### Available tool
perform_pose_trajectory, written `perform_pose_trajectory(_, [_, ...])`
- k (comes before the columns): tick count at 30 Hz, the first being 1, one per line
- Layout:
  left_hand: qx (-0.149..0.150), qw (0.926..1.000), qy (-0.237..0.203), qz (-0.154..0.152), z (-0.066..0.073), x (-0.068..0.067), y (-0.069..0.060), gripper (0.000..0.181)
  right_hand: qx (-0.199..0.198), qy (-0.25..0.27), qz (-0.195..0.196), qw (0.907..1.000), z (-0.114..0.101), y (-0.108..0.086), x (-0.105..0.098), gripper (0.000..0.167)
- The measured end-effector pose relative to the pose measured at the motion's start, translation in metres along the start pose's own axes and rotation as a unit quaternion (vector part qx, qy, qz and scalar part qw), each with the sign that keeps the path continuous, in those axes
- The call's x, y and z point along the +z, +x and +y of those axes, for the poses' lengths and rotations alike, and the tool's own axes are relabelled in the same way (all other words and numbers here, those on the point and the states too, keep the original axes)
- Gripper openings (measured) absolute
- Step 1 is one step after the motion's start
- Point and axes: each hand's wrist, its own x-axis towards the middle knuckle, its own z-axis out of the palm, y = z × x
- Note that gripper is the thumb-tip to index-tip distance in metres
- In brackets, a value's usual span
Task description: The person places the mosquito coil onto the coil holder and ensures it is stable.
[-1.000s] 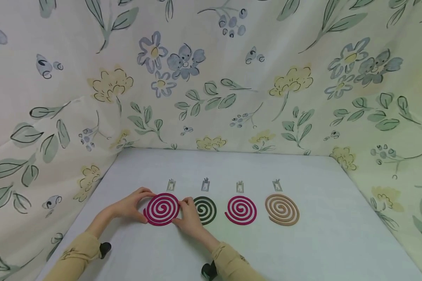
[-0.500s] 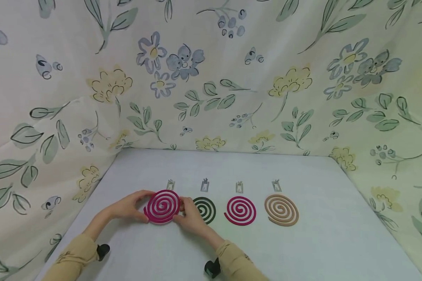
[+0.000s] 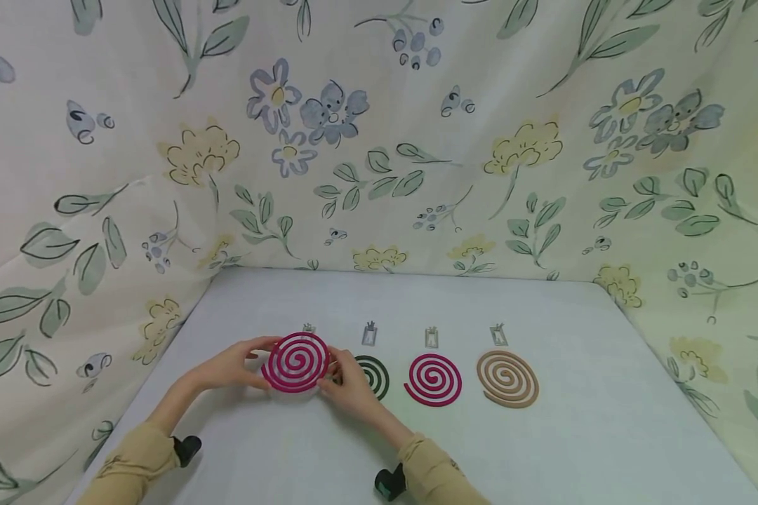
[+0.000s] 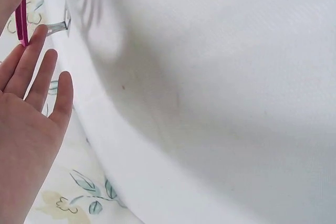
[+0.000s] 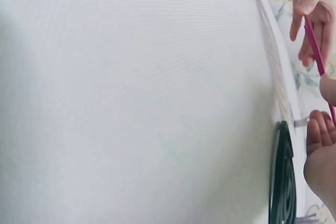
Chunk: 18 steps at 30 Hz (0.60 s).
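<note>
A magenta spiral coil (image 3: 297, 362) is held off the table between both hands, tilted, with its shadow below. The left hand (image 3: 236, 366) grips its left edge between thumb and fingers; in the left wrist view this hand (image 4: 31, 114) has its other fingers extended beside the coil (image 4: 21, 19). At the coil's right edge the right hand (image 3: 354, 386) pinches it with thumb and fingers. In the right wrist view the coil (image 5: 314, 44) appears edge-on between the two hands. A dark green coil (image 3: 374, 376) lies partly behind the right hand.
Another magenta coil (image 3: 433, 379) and a tan coil (image 3: 508, 379) lie to the right on the white table (image 3: 581, 435). Small metal stands (image 3: 369, 334) form a row behind the coils; the leftmost (image 3: 309, 327) is partly covered. Floral cloth (image 3: 379, 210) surrounds the table.
The held magenta coil has risen off the table and moved slightly back and right, now overlapping the leftmost stand. Both hands moved with it, and the right hand covers more of the green coil.
</note>
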Motion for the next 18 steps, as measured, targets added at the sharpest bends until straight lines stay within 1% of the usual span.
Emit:
perform_pose_trajectory(5, [-0.001, 0.9996, -0.027, -0.01, 0.004, -0.004, 0.002, 0.084, 0.028, 0.027, -0.009, 0.9992, -0.005, 0.0, -0.006, 0.059])
perform_pose_trajectory(8, [0.003, 0.9995, -0.027, -0.014, 0.006, -0.007, 0.002, 0.083, 0.024, 0.052, -0.01, 0.9983, -0.008, 0.001, -0.009, 0.059])
perform_pose_trajectory(12, [0.004, 0.9991, -0.041, -0.007, 0.008, -0.012, 0.003, 0.079, 0.013, 0.08, -0.014, 0.9966, -0.031, -0.004, -0.021, 0.058])
perform_pose_trajectory(15, [-0.009, 0.9972, -0.075, 0.0, 0.011, -0.015, 0.002, 0.072, 0.006, 0.096, -0.016, 0.9952, -0.048, -0.007, -0.029, 0.057])
perform_pose_trajectory(18, [-0.021, 0.9926, -0.119, 0.009, 0.014, -0.018, 0.001, 0.061, 0.0, 0.105, -0.011, 0.9944, -0.051, -0.006, -0.03, 0.056])
